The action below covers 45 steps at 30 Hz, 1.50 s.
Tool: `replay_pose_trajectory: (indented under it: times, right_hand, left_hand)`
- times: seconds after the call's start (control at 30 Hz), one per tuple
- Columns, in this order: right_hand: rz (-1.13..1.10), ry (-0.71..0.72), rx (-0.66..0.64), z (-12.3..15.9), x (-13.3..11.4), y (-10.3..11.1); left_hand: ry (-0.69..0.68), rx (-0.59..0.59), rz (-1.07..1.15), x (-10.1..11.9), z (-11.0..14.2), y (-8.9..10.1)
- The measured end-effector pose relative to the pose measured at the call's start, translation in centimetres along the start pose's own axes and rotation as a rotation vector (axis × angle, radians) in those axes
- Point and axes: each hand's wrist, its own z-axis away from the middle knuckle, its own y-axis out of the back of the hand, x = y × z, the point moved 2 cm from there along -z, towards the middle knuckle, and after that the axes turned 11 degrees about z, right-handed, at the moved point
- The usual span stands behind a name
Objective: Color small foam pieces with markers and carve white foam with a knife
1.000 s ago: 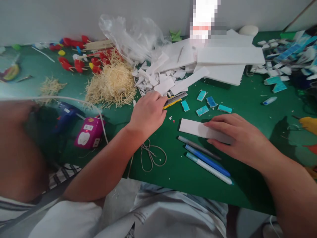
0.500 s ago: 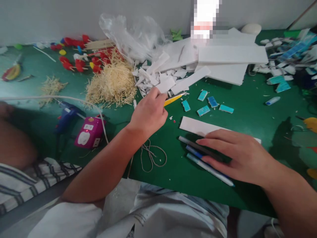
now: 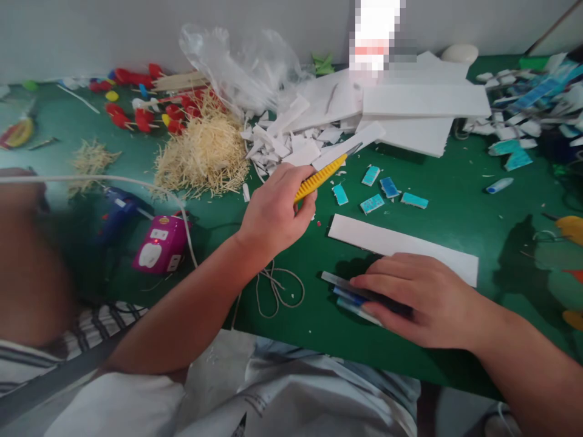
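Observation:
My left hand (image 3: 281,206) is closed around a yellow utility knife (image 3: 321,178), its tip pointing up and right over white foam scraps. My right hand (image 3: 414,297) is closed over slim marker pens lying side by side near the table's front edge: a grey one (image 3: 334,280), a blue one (image 3: 350,295) and a pale one with a teal end (image 3: 359,311). Their right ends are hidden under my fingers. Just beyond that hand lies a flat white foam strip (image 3: 392,238). Several small blue-coloured foam pieces (image 3: 372,203) rest between the strip and the foam scraps.
White foam boards (image 3: 423,100) and scraps (image 3: 291,136) lie at the back, beside straw shreds (image 3: 209,149). A magenta power socket (image 3: 161,246), a blue glue gun (image 3: 121,215) and a white cable (image 3: 155,183) are at left. Another person's arm (image 3: 31,255) reaches in there.
My left hand has lifted the utility knife, and more of its yellow handle shows. My right hand has drawn the pens toward me and left, away from the foam strip.

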Motion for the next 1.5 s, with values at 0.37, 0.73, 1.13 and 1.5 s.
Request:
replay_pose_trajectory:
  times: [0.37, 0.73, 1.13, 1.5]
  right_hand:
    - [0.294, -0.346, 0.299, 0.9, 2.3, 0.3]
    - [0.223, -0.484, 0.282, 1.6, 3.2, 0.1]
    - [0.220, -0.476, 0.264, 1.6, 3.1, 0.0]
    - [0.227, -0.449, 0.242, 1.5, 3.2, 0.0]
  left_hand:
    - [0.058, 0.070, 0.440, 1.0, 0.7, -0.7]
    - [0.245, 0.054, 0.525, 1.2, 0.7, -0.6]
    - [0.214, 0.111, 0.456, 0.0, 1.0, -1.3]
    - [0.274, 0.064, 0.606, 0.2, 1.0, -1.3]
